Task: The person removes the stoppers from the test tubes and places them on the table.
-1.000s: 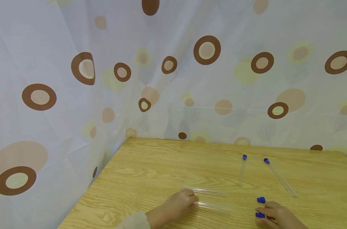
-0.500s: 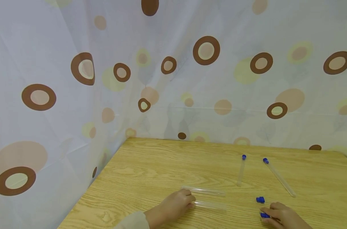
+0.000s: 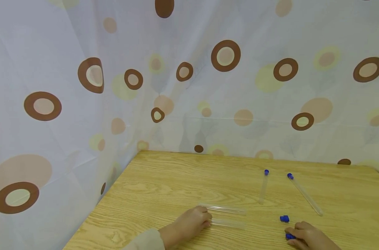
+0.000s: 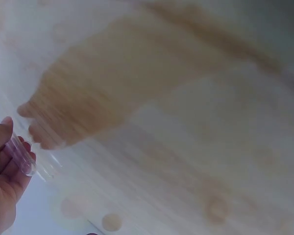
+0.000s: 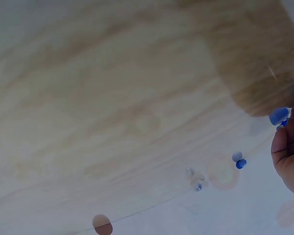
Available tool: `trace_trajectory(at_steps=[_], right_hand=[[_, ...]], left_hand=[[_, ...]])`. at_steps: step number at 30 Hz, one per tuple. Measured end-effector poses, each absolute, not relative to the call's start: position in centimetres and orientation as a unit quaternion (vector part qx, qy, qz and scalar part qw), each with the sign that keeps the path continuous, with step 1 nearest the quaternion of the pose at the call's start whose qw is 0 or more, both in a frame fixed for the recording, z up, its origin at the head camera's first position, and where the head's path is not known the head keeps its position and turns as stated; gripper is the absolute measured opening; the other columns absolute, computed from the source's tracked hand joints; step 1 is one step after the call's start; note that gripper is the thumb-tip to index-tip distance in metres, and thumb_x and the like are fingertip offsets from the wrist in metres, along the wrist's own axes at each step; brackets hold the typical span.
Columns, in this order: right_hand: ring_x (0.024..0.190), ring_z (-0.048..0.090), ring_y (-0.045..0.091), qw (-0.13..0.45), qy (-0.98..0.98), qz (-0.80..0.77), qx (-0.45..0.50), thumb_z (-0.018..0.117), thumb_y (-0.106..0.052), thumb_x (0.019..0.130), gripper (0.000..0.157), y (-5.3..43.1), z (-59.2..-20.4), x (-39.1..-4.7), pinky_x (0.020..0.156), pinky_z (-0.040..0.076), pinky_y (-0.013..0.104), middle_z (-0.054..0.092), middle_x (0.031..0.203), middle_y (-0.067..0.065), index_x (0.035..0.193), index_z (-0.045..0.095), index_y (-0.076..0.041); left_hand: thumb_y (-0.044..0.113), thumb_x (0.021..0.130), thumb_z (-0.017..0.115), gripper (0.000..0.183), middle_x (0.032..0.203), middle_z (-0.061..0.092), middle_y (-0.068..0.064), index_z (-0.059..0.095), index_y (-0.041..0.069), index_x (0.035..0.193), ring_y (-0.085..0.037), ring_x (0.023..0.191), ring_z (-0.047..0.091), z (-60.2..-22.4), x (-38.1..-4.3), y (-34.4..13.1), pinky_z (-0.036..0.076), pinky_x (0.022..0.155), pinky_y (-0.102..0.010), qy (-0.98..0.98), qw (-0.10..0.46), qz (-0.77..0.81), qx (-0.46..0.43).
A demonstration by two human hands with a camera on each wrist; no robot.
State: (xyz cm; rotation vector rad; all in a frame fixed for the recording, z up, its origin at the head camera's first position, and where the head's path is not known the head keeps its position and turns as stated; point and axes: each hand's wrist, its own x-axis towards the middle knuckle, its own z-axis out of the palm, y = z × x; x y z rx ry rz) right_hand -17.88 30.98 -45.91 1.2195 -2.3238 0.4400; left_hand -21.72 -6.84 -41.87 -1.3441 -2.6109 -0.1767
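With its fingertips, my left hand (image 3: 192,222) pinches the left end of a clear test tube (image 3: 228,224), its other end pointing right. The left wrist view shows the tube's rounded end (image 4: 27,167) between thumb and fingers. Just beyond lies a second uncapped clear test tube (image 3: 223,209), roughly parallel. My right hand (image 3: 311,236) pinches a small blue cap (image 3: 290,236) between thumb and fingers, partly covered by them; the cap (image 5: 278,116) shows in the right wrist view too. Another blue cap (image 3: 284,218) lies on the table just beyond that hand.
Two clear tubes with blue caps, one upright in the view (image 3: 263,189) and one slanting (image 3: 306,196), lie farther back on the wooden table (image 3: 164,180). A patterned curtain (image 3: 176,90) hangs behind and along the left side.
My left hand has drawn slightly left with its tube. The right hand has shifted a little right with its blue cap, away from the tube. The other things lie as before.
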Motion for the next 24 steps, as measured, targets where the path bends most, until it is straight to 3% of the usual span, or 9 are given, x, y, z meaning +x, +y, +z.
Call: trace_trajectory(at_steps=[9, 24], right_hand=[[0.068, 0.026, -0.009, 0.229, -0.851, 0.143, 0.451, 0.068, -0.020, 0.084, 0.029, 30.86, -45.79, -17.91, 0.054, 0.021, 0.006, 0.040, 0.071, -0.014, 0.087, 0.066, 0.009], [0.067, 0.026, -0.011, 0.259, -0.844, 0.130, 0.452, 0.066, -0.025, 0.086, 0.031, 30.94, -46.20, -18.20, 0.054, 0.018, 0.003, 0.037, 0.072, -0.017, 0.085, 0.065, 0.006]], left_hand=[[0.019, 0.087, 0.062, 0.010, 0.085, 0.060, 0.006, 0.067, 0.012, 0.093, 0.001, 0.081, 0.057, -41.75, -21.88, -6.97, 0.045, 0.070, -0.001, -0.886, 0.091, -0.054, -0.452], [0.020, 0.089, 0.060, 0.009, 0.084, 0.058, 0.008, 0.066, 0.014, 0.093, 0.004, 0.077, 0.053, -42.01, -22.29, -7.02, 0.043, 0.068, 0.000, -0.885, 0.088, -0.048, -0.454]])
